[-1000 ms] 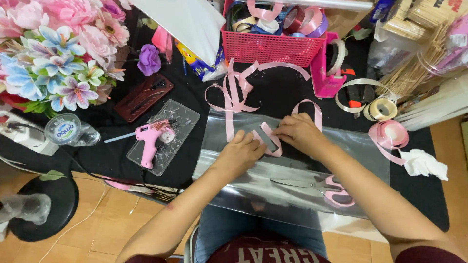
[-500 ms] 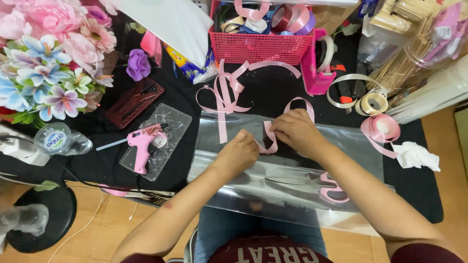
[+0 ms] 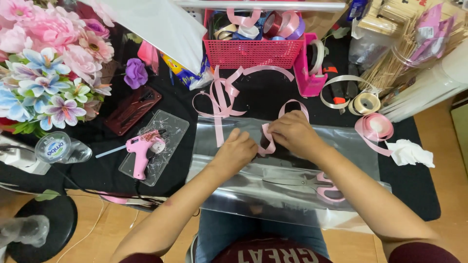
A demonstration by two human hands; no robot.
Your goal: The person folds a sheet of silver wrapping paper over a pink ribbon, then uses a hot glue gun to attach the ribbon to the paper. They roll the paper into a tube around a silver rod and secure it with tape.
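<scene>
My left hand (image 3: 237, 151) and my right hand (image 3: 291, 132) meet over a clear plastic sheet (image 3: 351, 146) on the black table. Both pinch a folded piece of pink ribbon (image 3: 266, 141) between their fingertips. A loop of the same ribbon (image 3: 292, 103) rises behind my right hand. Pink-handled scissors (image 3: 312, 184) lie on the sheet just in front of my right forearm.
A pink glue gun (image 3: 141, 148) rests on a clear tray at the left. Loose pink ribbon loops (image 3: 219, 97) lie behind the sheet. A pink basket (image 3: 253, 48) of ribbon rolls, a pink ribbon roll (image 3: 375, 127), artificial flowers (image 3: 48, 73) and a crumpled tissue (image 3: 409, 153) surround the work.
The view has shifted slightly. Both hands stay on the ribbon, with fingers drawn closer together around the fold.
</scene>
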